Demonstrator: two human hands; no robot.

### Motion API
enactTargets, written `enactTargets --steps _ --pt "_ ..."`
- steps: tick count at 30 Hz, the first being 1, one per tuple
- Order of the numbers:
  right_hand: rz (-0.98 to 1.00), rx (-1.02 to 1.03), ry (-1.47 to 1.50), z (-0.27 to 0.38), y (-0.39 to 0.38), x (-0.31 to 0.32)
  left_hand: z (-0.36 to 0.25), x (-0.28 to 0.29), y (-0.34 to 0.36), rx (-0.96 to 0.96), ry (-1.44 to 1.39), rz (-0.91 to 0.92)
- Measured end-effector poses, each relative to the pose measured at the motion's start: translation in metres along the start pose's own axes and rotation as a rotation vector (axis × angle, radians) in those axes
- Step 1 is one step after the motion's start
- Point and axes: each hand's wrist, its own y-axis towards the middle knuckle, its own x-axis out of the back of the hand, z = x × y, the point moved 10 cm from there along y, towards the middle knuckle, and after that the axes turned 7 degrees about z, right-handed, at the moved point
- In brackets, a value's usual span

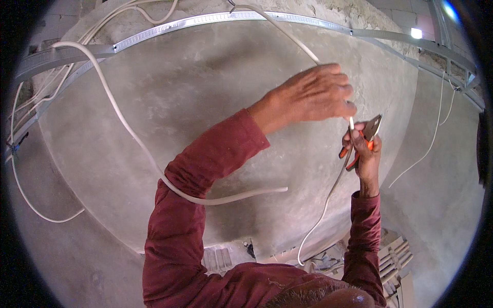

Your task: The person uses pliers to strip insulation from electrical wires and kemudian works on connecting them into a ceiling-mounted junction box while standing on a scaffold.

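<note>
My left hand (318, 95) is raised in front of the wall, its fingers closed round a white cable (295, 40) that comes down from the metal channel above. Just below and to the right, my right hand (366, 151) holds pliers (374, 127) with orange and black handles, jaws pointing up. Between the two hands shows a short white stretch of cable. At my right hand's fingers it meets a thinner, greyish length (335, 187) that hangs down in a curve. A second white cable (231, 197) lies across my left sleeve, its cut end free.
A perforated metal channel (205, 21) runs along the top of the grey plastered wall (128, 87). More white cables (16, 174) loop at the far left. Another thin cable (429, 149) dangles at the right. Stacked boards or strips (395, 259) lie low at the right.
</note>
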Motion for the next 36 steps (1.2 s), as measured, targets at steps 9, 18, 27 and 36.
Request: enactTargets --steps 9,18,27,36 --pt "-0.115 -0.048 -0.013 -0.030 -0.029 0.027 0.018 -0.003 0.010 0.019 -0.133 -0.124" --pt "-0.103 -0.043 -0.119 -0.007 -0.031 0.033 -0.003 -0.001 0.017 -0.036 -0.165 -0.068" --pt "-0.116 -0.050 -0.115 -0.012 -0.031 0.035 -0.018 -0.006 0.007 0.070 -0.145 0.060" --pt "-0.055 -0.040 -0.225 -0.014 -0.054 0.025 -0.068 0.004 -0.038 0.223 0.023 -0.034"
